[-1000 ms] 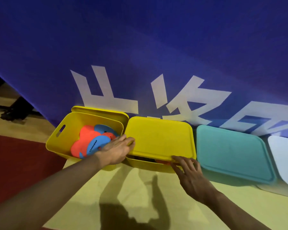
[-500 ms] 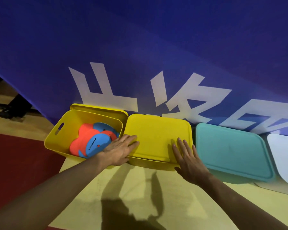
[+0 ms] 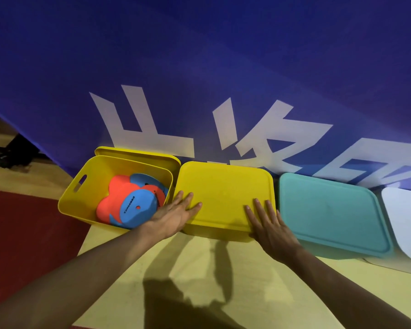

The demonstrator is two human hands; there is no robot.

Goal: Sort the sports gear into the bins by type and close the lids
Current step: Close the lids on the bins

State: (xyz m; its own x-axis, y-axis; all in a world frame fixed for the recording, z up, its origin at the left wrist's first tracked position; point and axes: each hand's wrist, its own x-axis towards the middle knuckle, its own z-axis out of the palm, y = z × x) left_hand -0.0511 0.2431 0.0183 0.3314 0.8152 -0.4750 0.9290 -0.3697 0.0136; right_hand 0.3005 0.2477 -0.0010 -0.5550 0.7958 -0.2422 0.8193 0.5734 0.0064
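A blue banner (image 3: 223,55) with big white characters hangs behind a row of bins on the yellow floor (image 3: 199,269). Both hands lie flat, fingers straight, on the yellow lid (image 3: 223,193) of the second bin: the left hand (image 3: 176,216) at its near left corner, the right hand (image 3: 268,224) at its near right edge. The lid looks like thin, light plastic with some flex, so pressing along the rim should seat it better than pushing the middle. The open bin (image 3: 81,198) on the left holds orange and blue discs (image 3: 131,205), its own lid (image 3: 138,151) propped behind it. The teal lid (image 3: 330,210) and white lid (image 3: 406,217) sit on theirs.
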